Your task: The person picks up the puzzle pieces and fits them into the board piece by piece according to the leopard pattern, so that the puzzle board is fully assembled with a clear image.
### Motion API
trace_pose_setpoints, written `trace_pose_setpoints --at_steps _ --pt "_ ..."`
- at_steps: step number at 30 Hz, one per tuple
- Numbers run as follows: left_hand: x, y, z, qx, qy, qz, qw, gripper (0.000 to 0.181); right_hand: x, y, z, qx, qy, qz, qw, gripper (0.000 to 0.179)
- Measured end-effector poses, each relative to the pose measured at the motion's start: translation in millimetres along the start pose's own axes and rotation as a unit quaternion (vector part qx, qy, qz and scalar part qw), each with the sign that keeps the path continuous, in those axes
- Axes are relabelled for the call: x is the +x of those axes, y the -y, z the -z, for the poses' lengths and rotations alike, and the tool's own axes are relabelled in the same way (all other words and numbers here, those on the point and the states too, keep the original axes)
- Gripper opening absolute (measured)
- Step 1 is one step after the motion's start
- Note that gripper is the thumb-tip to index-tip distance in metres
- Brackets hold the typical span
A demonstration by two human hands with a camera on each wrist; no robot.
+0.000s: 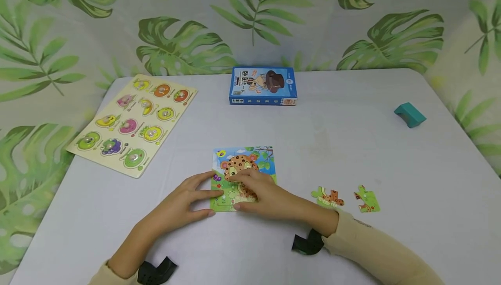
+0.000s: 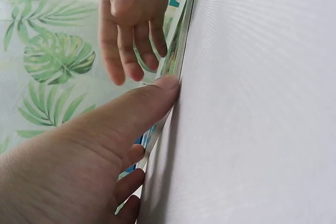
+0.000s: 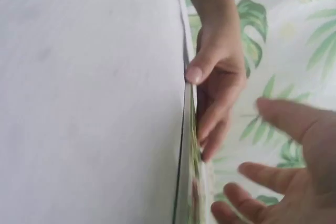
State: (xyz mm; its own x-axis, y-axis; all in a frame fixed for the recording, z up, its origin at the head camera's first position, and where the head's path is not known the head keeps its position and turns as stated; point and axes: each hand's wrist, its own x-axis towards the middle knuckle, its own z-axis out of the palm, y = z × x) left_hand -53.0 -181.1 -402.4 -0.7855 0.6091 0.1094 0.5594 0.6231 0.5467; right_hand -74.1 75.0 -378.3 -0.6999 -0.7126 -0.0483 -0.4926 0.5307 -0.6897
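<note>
A square jigsaw puzzle (image 1: 267,158) with a spotted leopard on green grass lies flat on the table. At its left edge rests my left hand (image 1: 178,204), fingers spread, thumb near the lower left corner. The left wrist view shows that thumb (image 2: 167,82) pressing the puzzle's rim. My right hand (image 1: 266,196) hovers over the picture with loose, spread fingers and covers its lower right part. Nothing shows between the right fingers (image 3: 270,176) in the right wrist view. Two loose pieces lie right of the puzzle: a spotted orange-and-green piece (image 1: 332,198) and a mostly green piece (image 1: 368,199).
At the back left lies a wooden fruit peg board (image 1: 117,135). A blue game box (image 1: 250,82) sits by the back edge, and a teal arched block (image 1: 409,114) at the right. Leaf-patterned cloth (image 1: 258,6) hangs behind the white table (image 1: 332,132).
</note>
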Motion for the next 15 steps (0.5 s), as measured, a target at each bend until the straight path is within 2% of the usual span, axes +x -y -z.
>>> trace_pose_setpoints --at_steps 4,7,10,15 --pt "-0.6 0.2 -1.0 0.001 -0.006 0.000 1.0000 0.043 -16.8 5 16 0.052 -0.032 -0.010 0.9981 0.064" --pt "-0.3 0.0 -1.6 0.002 -0.012 -0.003 0.9999 0.043 -32.9 6 29 0.069 -0.069 -0.010 0.9952 0.065" --pt "-0.3 0.0 -2.0 0.002 -0.016 -0.005 0.9999 0.043 -50.8 3 42 0.073 -0.107 -0.007 0.9915 0.066" --pt "-0.5 0.5 -2.7 0.004 -0.019 -0.005 0.9998 0.042 -81.6 -7 58 0.050 -0.176 -0.018 0.9830 0.069"
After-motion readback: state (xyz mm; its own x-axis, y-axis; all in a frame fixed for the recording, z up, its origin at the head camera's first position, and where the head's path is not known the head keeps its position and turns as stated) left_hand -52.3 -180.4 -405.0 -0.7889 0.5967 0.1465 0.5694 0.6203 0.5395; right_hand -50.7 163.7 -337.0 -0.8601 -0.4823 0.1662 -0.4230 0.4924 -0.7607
